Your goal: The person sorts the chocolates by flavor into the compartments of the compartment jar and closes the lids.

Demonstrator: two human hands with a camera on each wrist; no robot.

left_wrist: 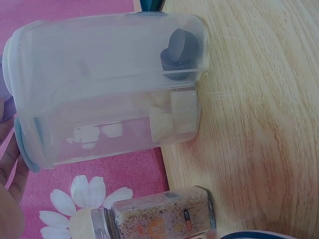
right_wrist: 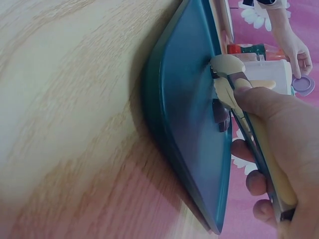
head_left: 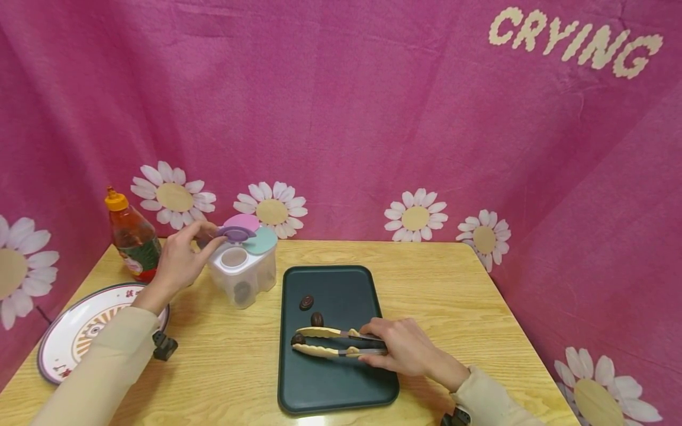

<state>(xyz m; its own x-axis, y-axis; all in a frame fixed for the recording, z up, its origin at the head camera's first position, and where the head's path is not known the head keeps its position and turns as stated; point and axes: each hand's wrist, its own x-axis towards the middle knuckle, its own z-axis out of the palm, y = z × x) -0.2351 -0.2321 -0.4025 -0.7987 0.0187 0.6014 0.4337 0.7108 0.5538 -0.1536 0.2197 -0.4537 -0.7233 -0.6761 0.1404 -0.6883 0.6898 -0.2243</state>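
Observation:
My left hand (head_left: 181, 257) pinches the raised purple lid (head_left: 237, 234) of a clear lidded container (head_left: 225, 279), whose round opening below it is uncovered. Pink and mint lids (head_left: 263, 241) sit beside it. Inside the container, the left wrist view shows dark pieces (left_wrist: 183, 46) and pale chunks (left_wrist: 183, 110) at the bottom. My right hand (head_left: 407, 346) grips a pair of tongs (head_left: 318, 351) with cream scalloped ends. Between the tong tips lies a dark chocolate (head_left: 298, 339) on the dark green tray (head_left: 341, 390). Two more chocolates (head_left: 306, 302) lie farther back on it.
At the far left stands a sauce bottle (head_left: 133, 236) with a yellow cap. A patterned plate (head_left: 53, 349) lies under my left forearm. The left wrist view also holds a jar of grains (left_wrist: 162, 214). Pink flowered cloth (head_left: 346, 118) rises behind the wooden table (head_left: 442, 284).

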